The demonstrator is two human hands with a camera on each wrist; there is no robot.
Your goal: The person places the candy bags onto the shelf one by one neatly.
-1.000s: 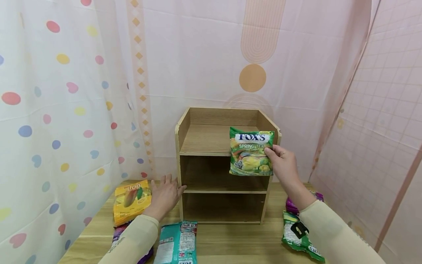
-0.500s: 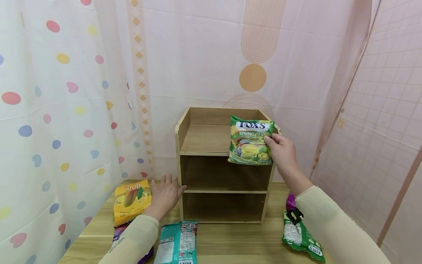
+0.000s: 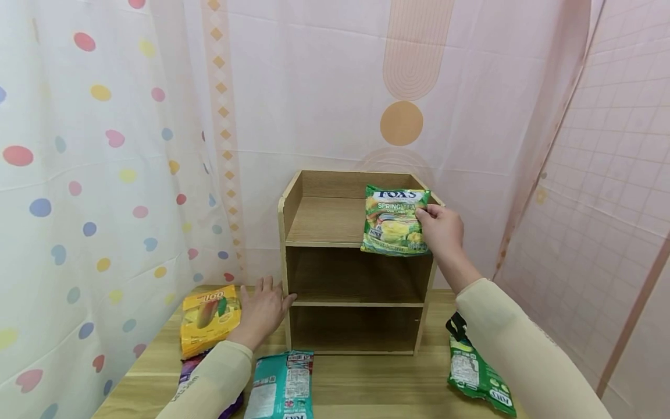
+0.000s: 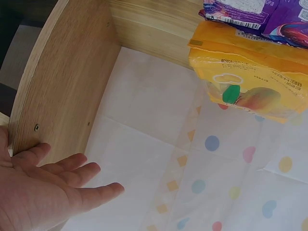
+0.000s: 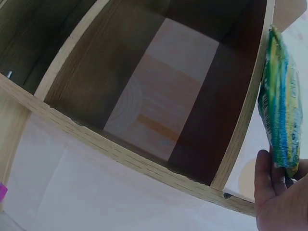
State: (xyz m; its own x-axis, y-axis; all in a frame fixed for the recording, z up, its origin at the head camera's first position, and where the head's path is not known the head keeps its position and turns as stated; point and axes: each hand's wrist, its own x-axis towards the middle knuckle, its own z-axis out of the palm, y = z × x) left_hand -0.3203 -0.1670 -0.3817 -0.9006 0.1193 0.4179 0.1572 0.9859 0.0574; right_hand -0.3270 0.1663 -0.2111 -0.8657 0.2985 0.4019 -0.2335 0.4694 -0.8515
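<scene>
My right hand pinches a green candy bag marked Fox's Spring Tea by its right edge. The bag is upright in front of the top tier of a small wooden shelf. In the right wrist view the candy bag appears edge-on beside the top board's front edge. My left hand rests at the shelf's left side panel, fingers extended. In the left wrist view the left hand has its fingers spread, with the thumb side against the side panel.
A yellow mango candy bag lies left of the shelf, with a purple bag partly under my sleeve. A teal bag lies in front on the wooden table. Another green bag lies at the right. Patterned curtains stand behind.
My right hand has raised the green candy bag from in front of the middle tier toward the top tier and moved it slightly away from me. My left hand has stayed put.
</scene>
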